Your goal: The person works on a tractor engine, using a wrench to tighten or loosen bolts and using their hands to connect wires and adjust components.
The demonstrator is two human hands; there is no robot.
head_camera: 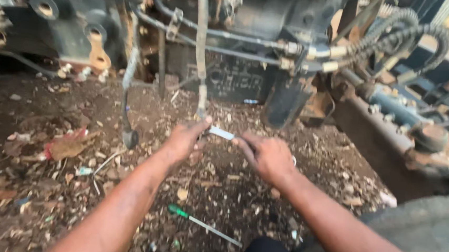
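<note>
Far left, 9 o'clock: red scrap (64, 146) lying in the dirt ground (31, 181), leaves and debris all over. At 10 o'clock, a dark rod with a ball end (127, 130) hangs down from the machinery. Left hand (184, 139) sits just left of centre, fingers curled and closed on the left end of a small silvery metal piece (220, 133); thumb on top. A thin vertical strap (201, 56) comes down from 12 o'clock to just above this hand. Metal piece sits dead centre, roughly level, spanning between both hands. Right hand (267, 156) just right of centre, fingers pinched shut on the piece's right end. At 6 o'clock, a green-handled screwdriver (202, 224) lies on the dirt between the forearms, untouched. At 1–2 o'clock, black corrugated hoses (399, 33) curve over the dark engine block (249, 75). At 3 o'clock, a rusty frame rail (386, 142).
</note>
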